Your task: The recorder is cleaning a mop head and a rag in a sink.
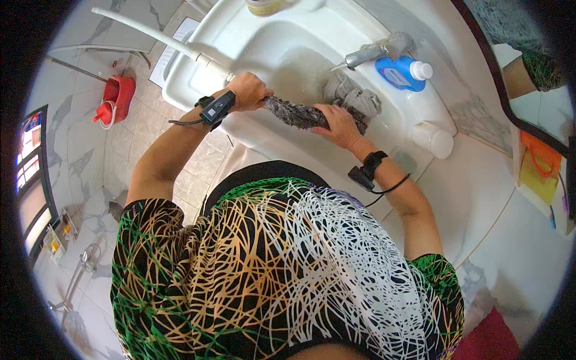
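Note:
A white pole point(148, 33), apparently a mop handle, slants in from the upper left to my left hand point(246, 91). That hand is closed around the near end of a grey, shaggy mop head point(292, 114), where it meets the pole. The strands look twisted into a rope over the front of the white washbasin point(177, 87). My right hand point(340, 126) grips the rope farther right. Beyond it a lighter grey, wet bunch of fabric point(360, 101) lies in the basin; whether it joins the mop head cannot be told. Cloudy water sits below the metal faucet point(366, 55).
A blue bottle point(400, 74) with a white cap lies on the basin's right ledge. Nearer stands or lies a white bottle point(433, 139). At the far rim sits a yellowish tub point(262, 6). A red mop bucket point(119, 96) is on the floor left. A dark-framed mirror point(522, 45) hangs right.

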The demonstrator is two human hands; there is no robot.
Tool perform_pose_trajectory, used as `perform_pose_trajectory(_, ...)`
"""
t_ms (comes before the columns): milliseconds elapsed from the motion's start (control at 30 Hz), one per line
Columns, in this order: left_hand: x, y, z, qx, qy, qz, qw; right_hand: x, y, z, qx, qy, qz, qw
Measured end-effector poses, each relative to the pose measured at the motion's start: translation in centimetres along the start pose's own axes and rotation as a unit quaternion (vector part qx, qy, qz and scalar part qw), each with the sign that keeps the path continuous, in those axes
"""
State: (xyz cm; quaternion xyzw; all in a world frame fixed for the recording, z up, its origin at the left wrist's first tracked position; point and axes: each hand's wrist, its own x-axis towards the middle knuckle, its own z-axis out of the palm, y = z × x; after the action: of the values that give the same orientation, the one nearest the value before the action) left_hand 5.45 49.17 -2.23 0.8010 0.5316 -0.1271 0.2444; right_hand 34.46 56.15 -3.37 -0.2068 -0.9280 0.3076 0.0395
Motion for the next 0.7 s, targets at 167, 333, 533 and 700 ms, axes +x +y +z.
perform_pose_trajectory(167, -0.1, 0.1, 0.2, -0.005, 0.031, 0.035, 0.999, 0.0, 1.1, 1.9, 0.003, -0.117, 0.102, 0.988)
perform_pose_trajectory(333, -0.7, 0.3, 0.8, -0.014, 0.058, 0.036, 0.998, -0.2, 0.9, 2.2, 0.061, -0.108, 0.087, 0.988)
perform_pose_trajectory(533, -0.9, 0.1, 1.2, -0.01, 0.122, 0.053, 0.991, 0.3, 1.4, 1.9, 0.16, -0.153, 0.095, 0.97)
perform_pose_trajectory(700, -0.3, 0.0, 2.4, 0.018, 0.198, 0.072, 0.977, 0.5, 3.7, 3.0, 0.26, -0.202, 0.227, 0.916)
